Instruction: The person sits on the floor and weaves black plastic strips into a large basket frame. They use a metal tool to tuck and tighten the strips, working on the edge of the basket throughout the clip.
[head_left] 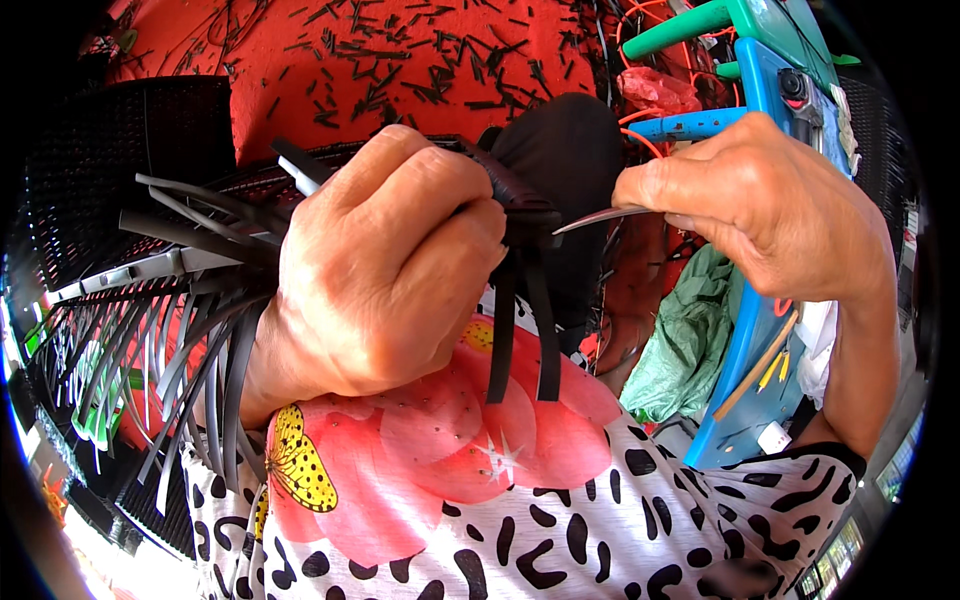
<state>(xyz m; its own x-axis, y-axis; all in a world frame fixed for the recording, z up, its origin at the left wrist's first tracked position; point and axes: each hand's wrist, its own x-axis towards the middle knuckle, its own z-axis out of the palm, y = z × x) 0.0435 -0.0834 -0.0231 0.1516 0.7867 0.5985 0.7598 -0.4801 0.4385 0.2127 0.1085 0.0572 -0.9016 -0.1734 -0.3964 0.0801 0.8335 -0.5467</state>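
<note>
My left hand [390, 260] is closed in a fist around the edge of a black woven piece [525, 215] made of flat plastic strips. Loose black strips [525, 330] hang below its end, and many more strips [200, 350] fan out to the left past my wrist. Between the fingertips of my right hand [750, 200] is a slim pointed metal tool [600, 217]; its tip points left, close to the woven piece. My fingers cover its rear part, so its full kind is hidden.
Many short black strip offcuts [430, 70] litter the red floor [270, 60]. To the right stands a blue plastic table [735, 380] with a wooden stick [757, 368] and yellow pencils [775, 370]. A green bag [685, 340] lies beside it; a green stool [690, 25] is behind.
</note>
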